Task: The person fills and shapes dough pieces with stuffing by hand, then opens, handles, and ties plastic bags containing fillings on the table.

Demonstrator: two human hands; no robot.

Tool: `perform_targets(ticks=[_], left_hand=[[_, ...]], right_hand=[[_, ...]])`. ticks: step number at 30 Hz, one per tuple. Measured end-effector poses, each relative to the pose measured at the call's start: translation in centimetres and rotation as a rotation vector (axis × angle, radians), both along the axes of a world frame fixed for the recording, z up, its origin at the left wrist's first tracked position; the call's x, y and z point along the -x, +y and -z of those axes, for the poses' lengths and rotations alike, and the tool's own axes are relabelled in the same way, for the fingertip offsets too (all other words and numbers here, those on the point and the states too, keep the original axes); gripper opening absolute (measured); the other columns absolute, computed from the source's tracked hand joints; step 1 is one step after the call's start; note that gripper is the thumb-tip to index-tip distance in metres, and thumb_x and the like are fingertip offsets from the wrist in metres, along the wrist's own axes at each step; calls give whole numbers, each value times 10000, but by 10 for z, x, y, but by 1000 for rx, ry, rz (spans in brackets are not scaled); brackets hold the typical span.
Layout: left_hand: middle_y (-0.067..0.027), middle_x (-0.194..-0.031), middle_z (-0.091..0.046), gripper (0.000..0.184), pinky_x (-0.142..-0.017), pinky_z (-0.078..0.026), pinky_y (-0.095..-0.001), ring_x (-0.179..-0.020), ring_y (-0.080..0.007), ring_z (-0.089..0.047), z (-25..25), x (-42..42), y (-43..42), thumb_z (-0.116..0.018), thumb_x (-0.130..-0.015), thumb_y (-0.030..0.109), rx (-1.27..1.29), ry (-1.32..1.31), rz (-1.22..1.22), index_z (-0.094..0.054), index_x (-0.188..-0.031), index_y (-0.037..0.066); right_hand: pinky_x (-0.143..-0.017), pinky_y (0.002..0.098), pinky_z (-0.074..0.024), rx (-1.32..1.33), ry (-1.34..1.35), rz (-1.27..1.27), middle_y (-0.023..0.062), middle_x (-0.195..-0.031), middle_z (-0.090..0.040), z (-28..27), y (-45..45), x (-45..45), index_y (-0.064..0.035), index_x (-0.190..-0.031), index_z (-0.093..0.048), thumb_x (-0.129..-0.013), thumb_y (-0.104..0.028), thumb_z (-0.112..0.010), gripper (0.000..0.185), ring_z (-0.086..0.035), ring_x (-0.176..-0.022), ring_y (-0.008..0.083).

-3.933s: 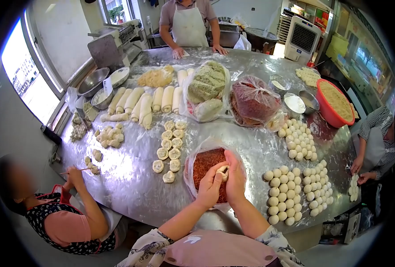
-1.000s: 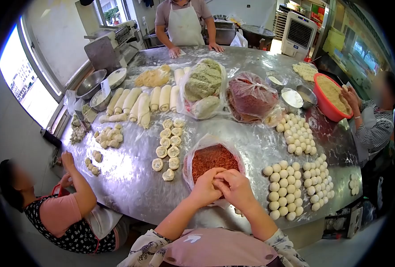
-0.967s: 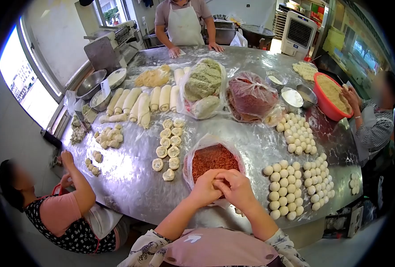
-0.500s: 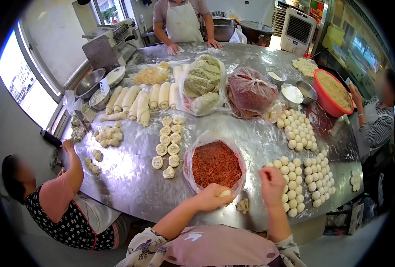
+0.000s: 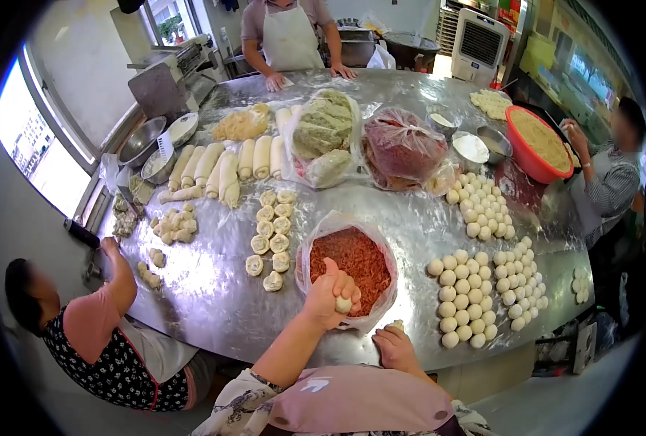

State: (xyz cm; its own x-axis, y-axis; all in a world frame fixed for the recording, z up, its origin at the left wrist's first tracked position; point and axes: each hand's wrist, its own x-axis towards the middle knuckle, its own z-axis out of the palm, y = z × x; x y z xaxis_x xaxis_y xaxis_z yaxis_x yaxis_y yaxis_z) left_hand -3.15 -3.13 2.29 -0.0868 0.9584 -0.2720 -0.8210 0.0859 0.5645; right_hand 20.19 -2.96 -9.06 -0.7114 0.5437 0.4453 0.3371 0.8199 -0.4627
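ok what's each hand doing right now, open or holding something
Left hand: closed on a dough ball, thumb raised.
Right hand: at a small dough piece; whether it grips it cannot be told.

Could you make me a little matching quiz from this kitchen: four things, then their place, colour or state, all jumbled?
1. Left hand
2. Right hand
3. Basin
4. Dough rolls

A. Red, toward the right of the view
B. Holding a dough ball
C. Pale, lying left of the green mass
D. At the near edge of the table

Pairs: 1-B; 2-D; 3-A; 4-C
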Motion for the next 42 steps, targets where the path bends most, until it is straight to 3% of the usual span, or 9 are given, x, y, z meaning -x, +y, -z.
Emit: perform_targets(ticks=[13, 17, 22, 25, 28, 29, 34, 38, 42], left_hand=[[-5, -582, -368, 581, -575, -440, -355, -617, -199, -475, -20, 9, -3, -348, -981, 539, 24, 62, -254, -320, -548, 153], [-30, -591, -393, 586, -720, -462, -376, -684, -235, -517, -23, -9, 11, -341, -996, 505, -40, 85, -391, -351, -549, 126], [-169, -1263, -524, 633, -1096, -274, -407, -1322, -242, -348, -13, -20, 1, -194, -982, 581, -262, -18, -284, -549, -874, 67], [-178, -1410, -398, 685, -1050, -366, -423, -1302, -285, -390, -31, -23, 0, -239, -951, 633, -238, 68, -417, -593, -951, 46], [-188, -1251, -545, 547, -985, -426, -399, -1176, -310, -523, -23, -18, -3, -387, -974, 514, -295, 559, -326, -598, -1001, 10], [-183, -1193, -589, 506, -970, -437, -394, -1146, -313, -549, -18, -15, -4, -416, -982, 477, -304, 749, -238, -597, -984, 4], [-155, -1057, -637, 496, -983, -422, -394, -1127, -297, -561, -10, -16, 4, -408, -994, 440, -199, 714, -318, -589, -1001, -21], [-155, -1292, -541, 585, -998, -411, -366, -1138, -257, -559, -23, -26, 11, -451, -967, 479, -411, 327, -396, -477, -1267, -23], [-167, -1110, -638, 465, -944, -453, -370, -1144, -273, -563, -10, -14, 7, -470, -978, 417, -406, 754, -230, -603, -1030, -26]], right_hand=[[-679, 301, -528, 232, 437, 306, 149, -899, -650, -133, 36, 1, 2, -919, -644, -778, 19, -663, 143, -635, -778, 252], [-865, 369, -496, 363, 355, 10, 183, -1170, -538, -160, 37, 60, -10, -1247, -493, -780, -88, -701, 517, -574, -1005, 297], [-817, 370, -474, 339, 424, -14, 170, -1077, -576, -143, 40, 109, -6, -1245, -442, -876, -199, -644, 462, -578, -968, 291], [-687, 304, -498, 755, 475, -17, 104, -933, -610, -138, 43, 109, -17, -1210, -457, -971, -283, -513, 362, -599, -813, 205], [-585, 211, -472, 1274, 570, -148, 45, -887, -596, -125, 43, 110, -21, -1164, -488, -1024, -411, -319, 448, -557, -730, 105], [-639, 254, -494, 777, 447, -85, 91, -932, -614, -129, 42, 114, -21, -1162, -479, -1025, -381, -344, 408, -594, -775, 144], [-760, 350, -499, 382, 393, -58, 166, -1018, -634, -138, 44, 113, -8, -1131, -492, -1015, -298, -368, 336, -640, -901, 232], [-662, 277, -480, 1092, 445, -33, 74, -919, -620, -135, 48, 105, 0, -1080, -511, -1008, -402, -380, 429, -598, -773, 144], [-642, 273, -475, 1093, 402, -76, 83, -918, -609, -111, 48, 108, -24, -1172, -532, -984, -562, -275, 626, -585, -742, 141]])
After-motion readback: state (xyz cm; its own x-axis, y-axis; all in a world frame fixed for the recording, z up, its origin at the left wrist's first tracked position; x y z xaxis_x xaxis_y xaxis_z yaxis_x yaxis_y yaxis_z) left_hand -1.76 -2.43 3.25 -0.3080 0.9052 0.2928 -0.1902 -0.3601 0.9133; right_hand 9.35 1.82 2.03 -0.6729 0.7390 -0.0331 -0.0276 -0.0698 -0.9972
